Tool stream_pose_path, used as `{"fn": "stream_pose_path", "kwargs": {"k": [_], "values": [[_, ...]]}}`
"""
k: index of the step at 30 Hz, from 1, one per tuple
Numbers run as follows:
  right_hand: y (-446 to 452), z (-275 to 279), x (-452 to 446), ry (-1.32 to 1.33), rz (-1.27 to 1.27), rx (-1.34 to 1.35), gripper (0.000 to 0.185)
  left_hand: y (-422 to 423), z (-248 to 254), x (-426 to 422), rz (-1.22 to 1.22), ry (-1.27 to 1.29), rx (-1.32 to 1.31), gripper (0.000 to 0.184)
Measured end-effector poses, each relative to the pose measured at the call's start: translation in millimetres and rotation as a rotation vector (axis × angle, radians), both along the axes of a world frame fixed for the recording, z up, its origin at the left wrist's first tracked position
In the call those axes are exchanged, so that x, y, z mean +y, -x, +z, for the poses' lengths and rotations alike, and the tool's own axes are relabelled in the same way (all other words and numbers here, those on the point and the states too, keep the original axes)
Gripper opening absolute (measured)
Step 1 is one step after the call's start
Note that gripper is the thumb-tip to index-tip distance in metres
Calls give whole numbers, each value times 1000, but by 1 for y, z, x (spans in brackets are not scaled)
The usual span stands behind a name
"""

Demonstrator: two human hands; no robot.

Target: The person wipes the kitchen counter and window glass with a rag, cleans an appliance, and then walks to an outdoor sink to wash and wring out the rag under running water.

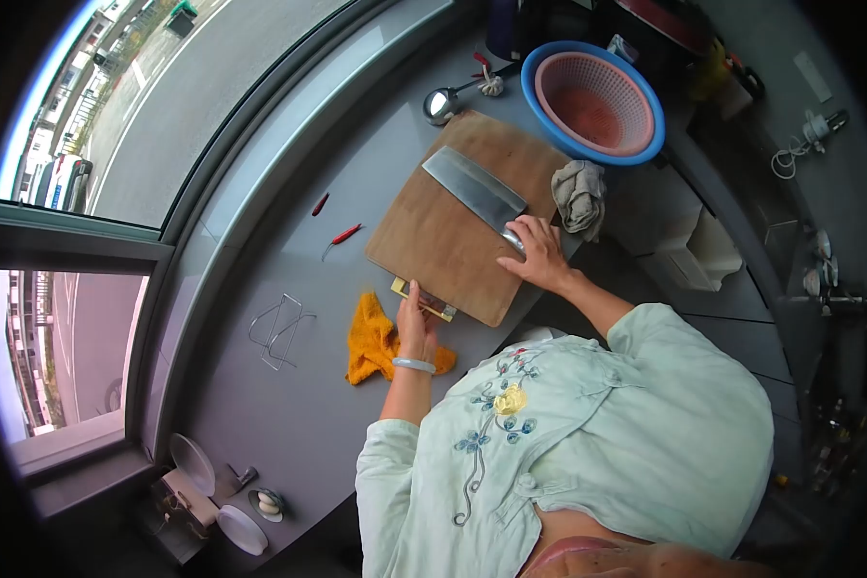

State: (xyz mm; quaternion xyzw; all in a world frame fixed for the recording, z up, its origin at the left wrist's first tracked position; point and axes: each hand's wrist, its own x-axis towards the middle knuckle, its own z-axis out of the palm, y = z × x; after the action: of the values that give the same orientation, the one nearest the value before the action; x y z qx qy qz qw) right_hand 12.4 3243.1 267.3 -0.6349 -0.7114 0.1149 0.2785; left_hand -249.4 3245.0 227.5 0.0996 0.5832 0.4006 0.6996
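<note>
A wooden cutting board (424, 217) lies at an angle on the grey counter. On it rests a cleaver (474, 190) with a wide metal blade, its handle toward me. My right hand (539, 255) is over the handle, fingers bent around its end. At the board's lower left edge, my left hand (416, 326) holds a small flat item with yellow ends (437, 306), thumb and fingers pressed on it. Beneath and beside that wrist is an orange cloth (369, 342). A grey rag (579, 197) sits by the board's right corner.
Two red chilies (345, 234) and a wire rack (279, 332) are on the counter at left. Beyond the board are a metal ladle (440, 105) and a pink colander (597, 104) inside a blue basin (657, 135). Dishes (242, 530) stand at the lower left, near the window.
</note>
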Motion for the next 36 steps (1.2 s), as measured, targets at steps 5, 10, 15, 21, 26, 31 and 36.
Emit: {"fn": "stream_pose_path", "kwargs": {"k": [5, 10, 15, 21, 26, 31, 36], "values": [[-17, -1, 25, 20, 47, -28, 41, -14, 23, 15, 359, -117, -345, 42], [-61, 23, 62, 206, -12, 259, 39, 4, 60, 35, 310, -288, -210, 45], [-73, -4, 103, 190, -151, 299, 35, 33, 77, 25, 369, -289, -114, 42], [-54, -25, 164, 469, -102, 1180, 21, 45, 117, -8, 578, -285, -71, 34], [-20, 0, 184, 708, 94, 1587, 30, 73, 136, -43, 431, -490, -50, 23], [6, -23, 197, 948, 157, 1712, 32, 91, 143, -63, 505, -540, 42, 20], [67, 37, 177, 933, 114, 1742, 38, 140, 171, -71, 480, -649, 157, 22]]}}
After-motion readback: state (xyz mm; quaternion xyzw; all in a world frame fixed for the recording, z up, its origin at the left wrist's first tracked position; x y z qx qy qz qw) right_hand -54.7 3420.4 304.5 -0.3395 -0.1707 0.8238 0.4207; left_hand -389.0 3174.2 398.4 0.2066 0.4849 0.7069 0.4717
